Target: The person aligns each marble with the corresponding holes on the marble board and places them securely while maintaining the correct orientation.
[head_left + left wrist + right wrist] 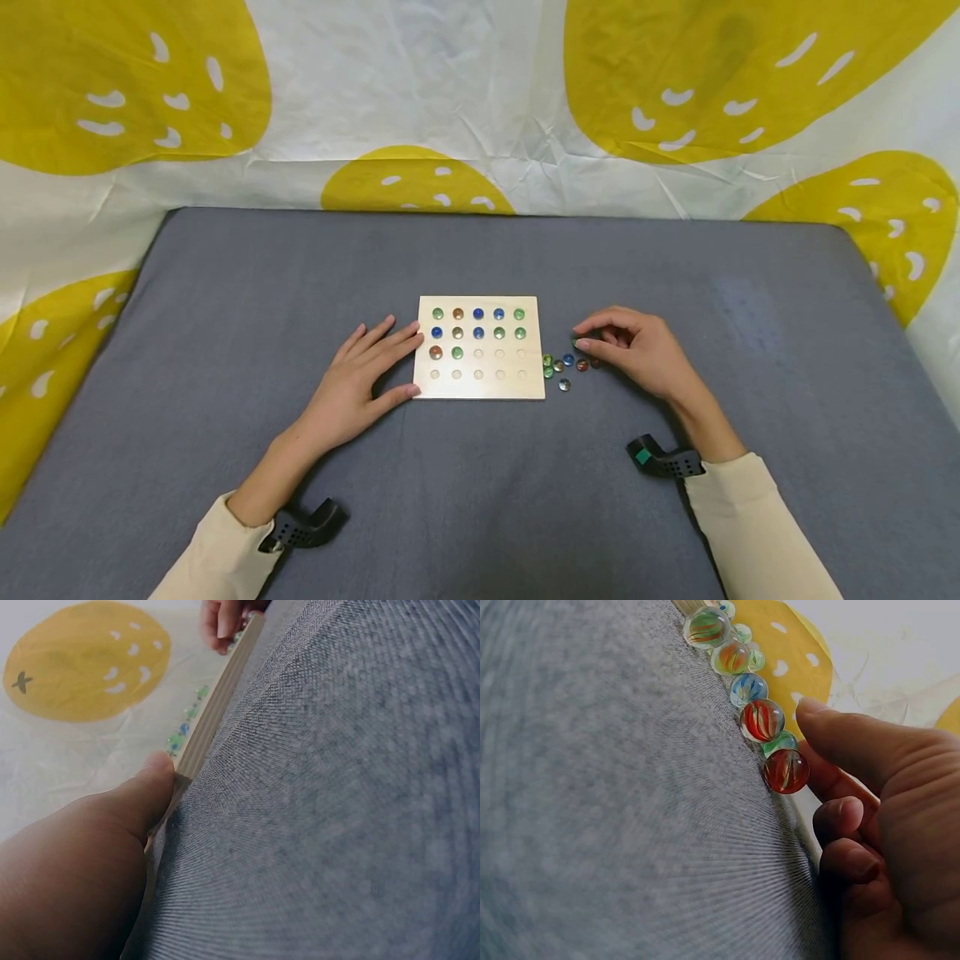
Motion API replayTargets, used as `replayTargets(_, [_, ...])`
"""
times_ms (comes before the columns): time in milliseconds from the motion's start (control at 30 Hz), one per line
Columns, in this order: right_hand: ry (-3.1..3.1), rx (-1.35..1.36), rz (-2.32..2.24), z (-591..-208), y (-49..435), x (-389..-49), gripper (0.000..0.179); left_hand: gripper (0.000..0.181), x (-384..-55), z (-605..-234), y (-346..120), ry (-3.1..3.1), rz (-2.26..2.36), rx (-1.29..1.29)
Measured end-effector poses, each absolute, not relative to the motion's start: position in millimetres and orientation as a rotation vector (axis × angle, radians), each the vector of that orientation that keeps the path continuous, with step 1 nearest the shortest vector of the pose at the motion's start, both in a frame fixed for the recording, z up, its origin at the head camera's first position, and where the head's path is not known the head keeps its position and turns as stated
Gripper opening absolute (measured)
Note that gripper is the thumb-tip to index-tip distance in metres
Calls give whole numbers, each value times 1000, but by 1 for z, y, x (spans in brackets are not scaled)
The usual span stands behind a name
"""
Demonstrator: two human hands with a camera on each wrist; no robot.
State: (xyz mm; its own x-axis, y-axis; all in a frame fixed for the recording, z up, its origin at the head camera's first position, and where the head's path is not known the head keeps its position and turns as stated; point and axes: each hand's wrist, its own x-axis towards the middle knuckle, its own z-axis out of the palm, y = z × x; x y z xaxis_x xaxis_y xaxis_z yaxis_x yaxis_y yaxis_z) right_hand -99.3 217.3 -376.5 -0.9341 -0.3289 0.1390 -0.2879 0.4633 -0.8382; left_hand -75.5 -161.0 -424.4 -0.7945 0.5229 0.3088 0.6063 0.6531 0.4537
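A pale wooden board (500, 385) with rows of round hollows lies flat. Glass marbles fill its two far rows, and two more sit at the left of the third row. My left hand (358, 387) is spread at the board's left side, fingertips on its edge and thumb (159, 766) at the near corner. Right of the board, my right hand (637, 348) reaches over loose marbles, thumb and index finger parted around a green marble (575, 342). In the right wrist view, that green marble (778, 742) shows behind a dark red marble (786, 771), and the other fingers are curled.
Several loose marbles lie by the board's right edge, among them a blue marble (567, 360), a red marble (582, 365) and a clear marble (565, 385) nearer me. Grey cloth (337, 258) covers the table. A white and yellow curtain (420, 75) hangs behind it.
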Motion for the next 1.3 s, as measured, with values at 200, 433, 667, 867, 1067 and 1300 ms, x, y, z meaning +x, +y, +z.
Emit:
replayTargets(200, [2682, -567, -1489, -392, 223, -104, 14, 66, -74, -425, -161, -2713, -840, -938])
replayTargets(433, [2759, -560, -1402, -411, 231, -111, 12, 66, -73, -426, -161, -2716, -843, -935])
replayTargets(667, [2794, -536, -1391, -412, 230, -112, 14, 66, -74, -425, -161, -2717, -845, -938])
replayTargets(867, [2809, -555, -1389, -412, 230, -112, 15, 67, -74, -425, -160, -2719, -848, -934])
replayTargets(1067, [2817, -576, -1389, -411, 230, -112, 17, 66, -75, -424, -160, -2720, -839, -935])
replayTargets(1300, [2854, -538, -1338, -411, 228, -113, 18, 66, -75, -424, -160, -2724, -835, -929])
